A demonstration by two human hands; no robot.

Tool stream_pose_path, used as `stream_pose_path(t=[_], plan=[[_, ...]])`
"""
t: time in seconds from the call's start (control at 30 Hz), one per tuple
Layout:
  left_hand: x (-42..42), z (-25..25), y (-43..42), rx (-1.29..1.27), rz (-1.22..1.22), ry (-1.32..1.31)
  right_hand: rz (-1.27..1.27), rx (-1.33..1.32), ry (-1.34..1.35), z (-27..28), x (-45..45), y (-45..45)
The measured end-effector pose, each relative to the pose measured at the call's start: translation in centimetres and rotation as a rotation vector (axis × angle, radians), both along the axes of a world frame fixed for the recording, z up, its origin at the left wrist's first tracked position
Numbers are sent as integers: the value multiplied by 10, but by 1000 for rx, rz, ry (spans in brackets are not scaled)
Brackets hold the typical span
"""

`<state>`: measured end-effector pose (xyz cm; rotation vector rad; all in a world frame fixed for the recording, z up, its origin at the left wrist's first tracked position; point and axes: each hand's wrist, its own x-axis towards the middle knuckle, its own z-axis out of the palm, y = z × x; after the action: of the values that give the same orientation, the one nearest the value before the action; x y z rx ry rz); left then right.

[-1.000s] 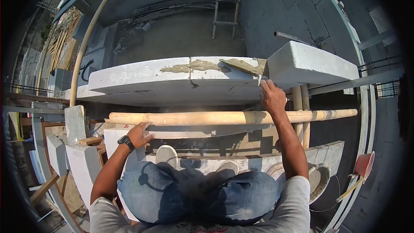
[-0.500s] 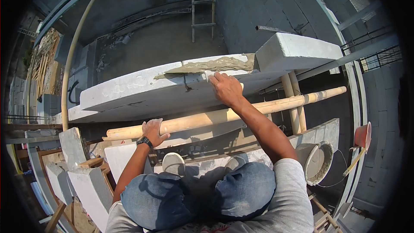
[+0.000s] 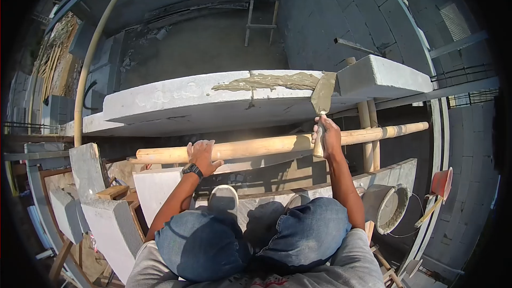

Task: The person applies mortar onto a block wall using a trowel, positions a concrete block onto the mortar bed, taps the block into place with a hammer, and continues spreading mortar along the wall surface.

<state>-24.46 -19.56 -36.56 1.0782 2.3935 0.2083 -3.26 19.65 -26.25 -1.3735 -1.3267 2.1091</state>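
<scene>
My right hand (image 3: 329, 136) is closed around the wooden handle of a trowel (image 3: 323, 95). The trowel's blade is coated with grey mortar and points away from me, at the right end of a mortar strip (image 3: 272, 81). That strip lies along the top of a white block wall (image 3: 160, 92), across a joint between two blocks. Another white block (image 3: 392, 77) sits higher on the wall, just right of the blade. My left hand (image 3: 201, 156), with a watch on the wrist, grips a thick bamboo pole (image 3: 256, 147) from above, fingers over it.
A bucket of mortar (image 3: 393, 209) stands at my right, with a red scoop (image 3: 441, 182) beyond it. Loose white blocks (image 3: 109, 229) stand at lower left. An upright bamboo pole (image 3: 88, 74) rises at left. Beyond the wall, a ladder (image 3: 262, 25) leans above a lower floor.
My right hand has drawn back and right along the wall, and the trowel blade now shows fully. The mortar strip looks more spread out. My left hand stays on the bamboo pole.
</scene>
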Motion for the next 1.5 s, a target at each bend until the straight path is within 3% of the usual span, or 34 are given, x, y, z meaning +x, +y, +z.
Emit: stream_pose_path(t=[0.2, 0.4, 0.53, 0.7, 0.87, 0.97, 1.07, 1.3, 1.5], plan=[[1, -1, -2, 22, 13, 5, 273, -200, -51, 58, -50, -46], [1, 3, 2, 2, 22, -3, 557, -303, 6, 57, -97, -89], [1, 1, 0, 13, 17, 2, 707, -218, -19, 61, -112, -113], [3, -4, 0, 40, 35, 35, 581, -113, -72, 48, -118, -118], [-1, 29, 14, -160, 32, -56, 919, -231, -17, 53, -129, -138], [2, 7, 4, -11, 23, -7, 1057, 636, -83, 26, -135, -135], [3, 7, 0, 8, 29, -14, 1043, 1303, -225, 53, -144, -119], [1, 10, 4, -54, 24, -25, 1172, 1725, -96, 40, -180, -96], [2, 9, 3, -49, 37, -20, 1181, 1737, -92, 38, -194, -116]])
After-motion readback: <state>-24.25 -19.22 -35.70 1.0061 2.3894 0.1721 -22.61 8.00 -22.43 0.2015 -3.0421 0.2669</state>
